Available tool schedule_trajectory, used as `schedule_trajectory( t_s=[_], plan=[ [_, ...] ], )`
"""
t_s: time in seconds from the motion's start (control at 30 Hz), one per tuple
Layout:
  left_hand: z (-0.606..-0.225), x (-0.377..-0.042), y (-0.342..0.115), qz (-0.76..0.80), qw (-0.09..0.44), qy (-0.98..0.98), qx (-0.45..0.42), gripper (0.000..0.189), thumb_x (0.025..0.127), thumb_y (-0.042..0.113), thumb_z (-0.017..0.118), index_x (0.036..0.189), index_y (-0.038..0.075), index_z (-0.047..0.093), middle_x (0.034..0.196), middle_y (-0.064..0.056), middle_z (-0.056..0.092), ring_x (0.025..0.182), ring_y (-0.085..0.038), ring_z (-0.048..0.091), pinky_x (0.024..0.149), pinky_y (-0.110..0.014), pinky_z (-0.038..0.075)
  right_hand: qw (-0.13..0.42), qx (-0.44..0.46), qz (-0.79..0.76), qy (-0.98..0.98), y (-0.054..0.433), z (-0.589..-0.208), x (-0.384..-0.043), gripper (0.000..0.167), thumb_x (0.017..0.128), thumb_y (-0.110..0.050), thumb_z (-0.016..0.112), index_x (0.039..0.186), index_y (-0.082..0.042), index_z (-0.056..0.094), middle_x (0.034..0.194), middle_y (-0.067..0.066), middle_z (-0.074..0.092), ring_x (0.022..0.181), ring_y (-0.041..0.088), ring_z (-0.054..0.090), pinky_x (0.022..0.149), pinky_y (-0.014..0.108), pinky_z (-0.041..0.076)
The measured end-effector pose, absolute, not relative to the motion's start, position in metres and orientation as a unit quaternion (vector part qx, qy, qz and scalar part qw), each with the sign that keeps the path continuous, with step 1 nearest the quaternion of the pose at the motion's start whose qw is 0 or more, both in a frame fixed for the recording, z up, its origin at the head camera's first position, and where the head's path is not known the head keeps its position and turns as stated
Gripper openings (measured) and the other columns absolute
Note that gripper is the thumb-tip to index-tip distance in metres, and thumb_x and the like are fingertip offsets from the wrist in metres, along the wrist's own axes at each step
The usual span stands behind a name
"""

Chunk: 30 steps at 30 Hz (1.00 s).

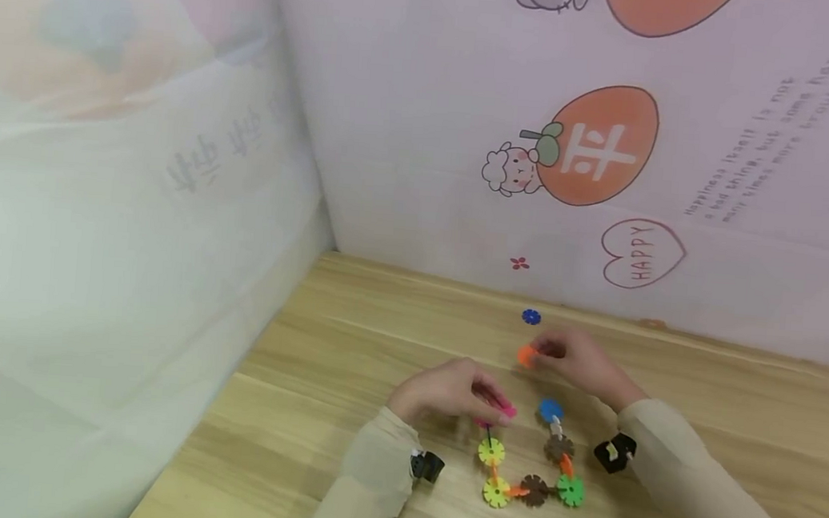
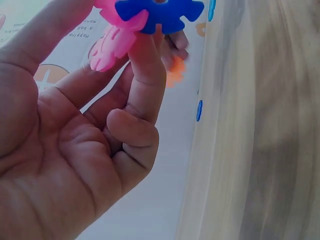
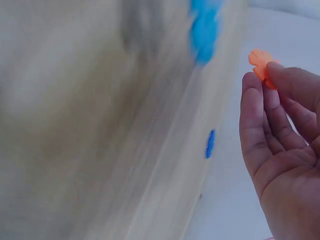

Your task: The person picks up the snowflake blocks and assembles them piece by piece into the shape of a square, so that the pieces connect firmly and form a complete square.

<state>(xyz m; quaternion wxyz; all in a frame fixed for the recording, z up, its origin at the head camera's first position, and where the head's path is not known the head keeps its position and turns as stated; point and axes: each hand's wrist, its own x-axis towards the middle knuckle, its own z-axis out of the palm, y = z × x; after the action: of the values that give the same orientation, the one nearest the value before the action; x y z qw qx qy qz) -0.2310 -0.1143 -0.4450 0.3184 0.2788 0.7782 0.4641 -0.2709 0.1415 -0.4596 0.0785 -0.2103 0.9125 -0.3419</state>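
Observation:
My left hand (image 1: 447, 388) pinches a pink notched plastic disc (image 2: 112, 47) at one end of a chain of interlocked discs. In the left wrist view, a dark blue disc (image 2: 162, 19) joins the pink pieces. The chain runs in a U over the table through a yellow disc (image 1: 491, 452), another yellow disc (image 1: 496, 493), a brown disc (image 1: 534, 490) and a green disc (image 1: 571, 491), with orange ones between. Its other end is a blue disc (image 1: 551, 411). Away from the chain, my right hand (image 1: 583, 365) holds a loose orange disc (image 3: 259, 61) between thumb and fingers.
A loose dark blue disc (image 1: 531, 317) lies near the table's back edge, and an orange disc (image 1: 653, 324) lies farther right. Printed white cloth (image 1: 421, 171) rises behind the wooden table (image 1: 292, 363), with more cloth (image 1: 130, 295) along the left.

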Motion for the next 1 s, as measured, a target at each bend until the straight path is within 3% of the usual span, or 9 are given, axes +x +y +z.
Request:
schedule_trajectory(
  t_s=[0.13,0.43,1.0],
  plan=[
    [-0.446,-0.231,-0.114,0.482,0.33,0.766,0.27,0.021,0.088,0.024,0.076,0.105,0.013,0.074,0.087,0.007,0.074,0.078,-0.018,0.072,0.076,-0.024,0.056,0.084,-0.162,-0.391,0.902,0.142,-0.448,-0.24,0.018,0.094,-0.026,0.069,0.104,-0.012,0.072,0.091,0.0,0.073,0.082,0.017,0.067,0.07,0.027,0.056],
    [-0.447,-0.23,-0.115,0.488,0.323,0.763,0.273,0.024,0.086,0.022,0.078,0.108,0.014,0.074,0.094,0.01,0.074,0.087,-0.004,0.068,0.083,-0.019,0.053,0.108,-0.1,-0.485,0.862,0.137,-0.439,-0.183,0.027,0.091,-0.031,0.071,0.107,-0.009,0.074,0.095,0.006,0.075,0.082,0.02,0.069,0.067,0.029,0.057],
    [-0.448,-0.225,-0.099,0.465,0.317,0.767,0.308,0.027,0.085,0.023,0.079,0.108,0.011,0.074,0.095,0.01,0.074,0.087,-0.003,0.068,0.082,-0.018,0.053,0.1,-0.1,-0.52,0.842,0.138,-0.446,-0.153,0.023,0.092,-0.022,0.071,0.106,-0.004,0.073,0.095,0.009,0.074,0.073,0.014,0.065,0.058,0.029,0.054]
  ],
)
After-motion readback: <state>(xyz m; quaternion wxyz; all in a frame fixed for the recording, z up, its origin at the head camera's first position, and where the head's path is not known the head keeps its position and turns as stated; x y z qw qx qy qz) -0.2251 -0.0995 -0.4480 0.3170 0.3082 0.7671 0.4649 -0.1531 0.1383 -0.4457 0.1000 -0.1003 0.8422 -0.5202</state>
